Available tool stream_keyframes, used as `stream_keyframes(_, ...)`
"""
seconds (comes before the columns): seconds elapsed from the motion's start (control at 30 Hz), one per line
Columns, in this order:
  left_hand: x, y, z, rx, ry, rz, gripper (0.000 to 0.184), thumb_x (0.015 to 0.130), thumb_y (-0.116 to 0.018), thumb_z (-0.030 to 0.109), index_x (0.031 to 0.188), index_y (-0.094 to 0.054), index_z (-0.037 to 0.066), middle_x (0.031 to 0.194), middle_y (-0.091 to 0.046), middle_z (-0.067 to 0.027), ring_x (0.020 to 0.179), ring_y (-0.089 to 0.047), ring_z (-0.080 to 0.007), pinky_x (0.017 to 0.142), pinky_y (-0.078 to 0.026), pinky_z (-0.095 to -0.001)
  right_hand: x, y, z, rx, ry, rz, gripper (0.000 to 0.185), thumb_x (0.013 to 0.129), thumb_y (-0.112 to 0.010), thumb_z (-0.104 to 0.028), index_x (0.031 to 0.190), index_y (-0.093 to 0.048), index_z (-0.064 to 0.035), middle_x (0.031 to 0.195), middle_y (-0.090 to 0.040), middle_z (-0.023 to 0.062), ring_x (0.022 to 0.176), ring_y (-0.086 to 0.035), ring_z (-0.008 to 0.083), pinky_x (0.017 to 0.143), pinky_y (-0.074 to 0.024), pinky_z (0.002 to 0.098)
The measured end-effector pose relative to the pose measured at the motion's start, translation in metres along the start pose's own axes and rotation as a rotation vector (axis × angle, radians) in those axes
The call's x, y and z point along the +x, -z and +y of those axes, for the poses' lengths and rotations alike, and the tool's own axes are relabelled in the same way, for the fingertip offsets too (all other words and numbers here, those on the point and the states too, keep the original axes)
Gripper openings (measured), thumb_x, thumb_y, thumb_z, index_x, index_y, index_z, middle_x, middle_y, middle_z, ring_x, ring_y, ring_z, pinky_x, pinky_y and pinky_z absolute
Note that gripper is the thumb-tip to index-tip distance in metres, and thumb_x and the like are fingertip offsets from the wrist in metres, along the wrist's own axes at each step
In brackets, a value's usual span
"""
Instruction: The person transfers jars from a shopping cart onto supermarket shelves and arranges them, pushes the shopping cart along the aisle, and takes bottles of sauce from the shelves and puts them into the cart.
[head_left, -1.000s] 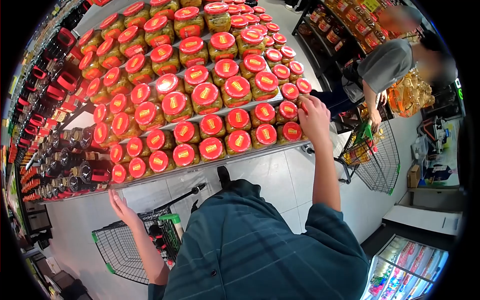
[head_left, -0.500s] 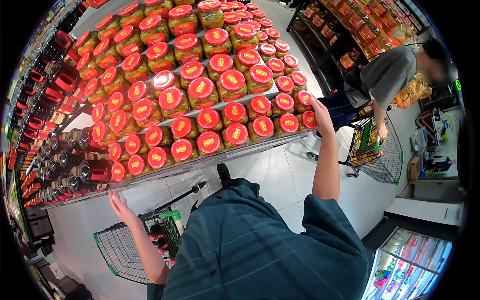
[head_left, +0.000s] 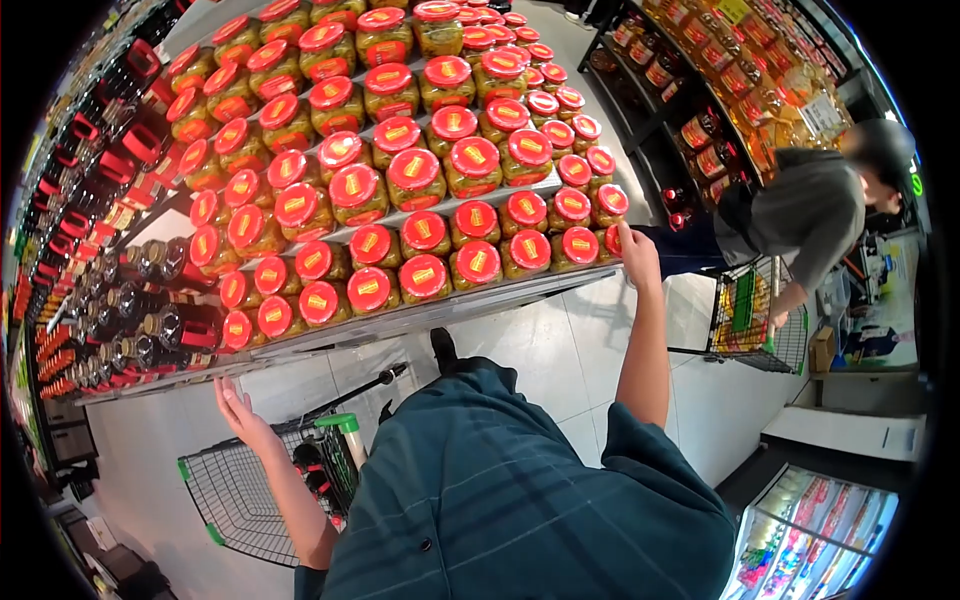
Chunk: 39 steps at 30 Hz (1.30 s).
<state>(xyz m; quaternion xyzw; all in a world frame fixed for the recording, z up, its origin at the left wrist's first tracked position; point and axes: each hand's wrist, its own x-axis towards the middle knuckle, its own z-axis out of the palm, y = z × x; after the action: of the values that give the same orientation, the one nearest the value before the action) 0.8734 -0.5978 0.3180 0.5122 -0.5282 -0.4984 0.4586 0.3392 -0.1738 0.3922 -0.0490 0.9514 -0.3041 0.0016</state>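
Note:
Rows of glass jars of pickled vegetables (head_left: pixel 424 279) with red lids fill a stepped display in front of me. At its front right corner, my right hand (head_left: pixel 641 262) is closed against the side of a red-lidded jar (head_left: pixel 613 240) and partly covers it. My left hand (head_left: pixel 246 417) is held out low on the left, below the display's front edge and above a shopping cart (head_left: pixel 245 490). Its fingers are stretched out and nothing is in them.
Dark bottles with red labels (head_left: pixel 185 333) crowd the left end of the display. Bottles lie inside the cart beside me. On the right, a person in a grey shirt (head_left: pixel 800 205) stands with another cart (head_left: pixel 750 310). Shelves of oil bottles (head_left: pixel 735 75) and a lit cooler (head_left: pixel 815 530) stand beyond.
My right hand has moved inward from beside the corner jar onto it. My left hand has hardly moved. The person on the right has shifted slightly right and down, along with the cart.

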Motion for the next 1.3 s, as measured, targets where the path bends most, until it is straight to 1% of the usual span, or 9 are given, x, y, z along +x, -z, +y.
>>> stream_keyframes(0.17,-0.019,0.025,-0.013,0.024,0.060,0.052,0.056,0.112,-0.041,0.039,0.156,-0.038,0.004,0.157,-0.045,-0.0194,0.147,-0.042,-0.0288,0.120,-0.031,-0.0468,0.000,0.002,-0.002,-0.132,-0.004,0.005,0.062,0.099,-0.050,-0.058,0.112,-0.074,-0.0020,0.107,-0.071,0.0267,0.109,-0.066,0.0453,0.094,-0.0519,0.0462)
stream_keyframes(0.27,-0.021,0.035,-0.029,0.011,0.123,0.077,0.059,0.110,-0.045,0.040,0.156,-0.038,0.004,0.155,-0.048,-0.0183,0.146,-0.043,-0.0273,0.119,-0.032,-0.0450,0.012,-0.002,0.015,-0.027,0.000,-0.069,0.065,0.100,-0.053,-0.057,0.108,-0.073,0.0049,0.092,-0.074,0.0231,0.092,-0.073,0.0288,0.086,-0.0527,0.0402)
stream_keyframes(0.4,-0.016,0.031,-0.038,-0.017,0.126,0.029,0.058,0.109,-0.049,0.042,0.153,-0.045,0.005,0.154,-0.050,-0.0169,0.143,-0.044,-0.0257,0.119,-0.031,-0.0394,0.022,-0.004,0.043,0.367,0.046,-0.169,0.057,0.104,-0.056,-0.052,0.106,-0.075,0.0016,0.087,-0.068,-0.0012,0.079,-0.057,0.0070,0.074,-0.0485,0.0251)
stream_keyframes(0.5,0.000,0.020,-0.036,-0.003,0.089,0.001,0.061,0.108,-0.049,0.046,0.153,-0.045,0.005,0.151,-0.053,-0.0128,0.142,-0.046,-0.0230,0.115,-0.037,-0.0424,0.029,-0.007,0.054,0.537,-0.081,-0.169,0.066,0.104,-0.053,-0.055,0.122,-0.070,0.0057,0.111,-0.074,0.0117,0.101,-0.066,0.0187,0.088,-0.0512,0.0326)
stream_keyframes(0.63,0.033,0.002,-0.031,0.018,0.058,-0.079,0.060,0.108,-0.049,0.044,0.151,-0.048,0.001,0.153,-0.050,-0.0162,0.142,-0.046,-0.0247,0.118,-0.033,-0.0350,0.029,-0.010,0.070,0.537,-0.296,-0.172,0.074,0.099,-0.053,-0.065,0.138,-0.057,-0.0020,0.118,-0.067,0.0096,0.107,-0.065,0.0286,0.093,-0.0511,0.0406)
stream_keyframes(0.67,0.044,-0.001,-0.037,-0.008,0.101,-0.124,0.063,0.108,-0.047,0.048,0.151,-0.048,0.002,0.154,-0.049,-0.0155,0.143,-0.045,-0.0248,0.118,-0.033,-0.0358,0.018,-0.011,0.065,0.609,-0.337,-0.138,0.071,0.096,-0.055,-0.069,0.133,-0.061,-0.0086,0.121,-0.060,0.0039,0.111,-0.057,0.0215,0.097,-0.0442,0.0435)
stream_keyframes(0.73,0.055,-0.008,-0.038,-0.069,0.196,-0.205,0.069,0.107,-0.041,0.057,0.154,-0.045,0.006,0.156,-0.048,-0.0126,0.145,-0.042,-0.0249,0.118,-0.033,-0.0407,0.010,-0.012,0.063,0.670,-0.299,-0.105,0.074,0.095,-0.055,-0.070,0.134,-0.059,-0.0071,0.126,-0.058,0.0055,0.117,-0.055,0.0242,0.104,-0.0428,0.0475)
stream_keyframes(0.83,0.066,-0.021,-0.033,-0.130,0.302,-0.321,0.085,0.101,-0.028,0.075,0.160,-0.036,0.014,0.161,-0.041,-0.0075,0.152,-0.033,-0.0261,0.117,-0.031,-0.0531,0.003,-0.013,0.059,0.695,-0.302,-0.035,0.070,0.097,-0.055,-0.067,0.131,-0.062,-0.0055,0.124,-0.063,0.0061,0.114,-0.057,0.0217,0.096,-0.0508,0.0435)
stream_keyframes(1.3,0.074,-0.028,-0.029,-0.149,0.402,-0.331,0.092,0.098,-0.026,0.080,0.163,-0.030,0.014,0.164,-0.036,-0.0058,0.152,-0.030,-0.0255,0.117,-0.032,-0.0513,-0.009,-0.008,0.054,0.758,-0.271,-0.142,0.064,0.098,-0.057,-0.062,0.135,-0.060,-0.0100,0.131,-0.061,0.0035,0.118,-0.057,0.0192,0.095,-0.0516,0.0420)
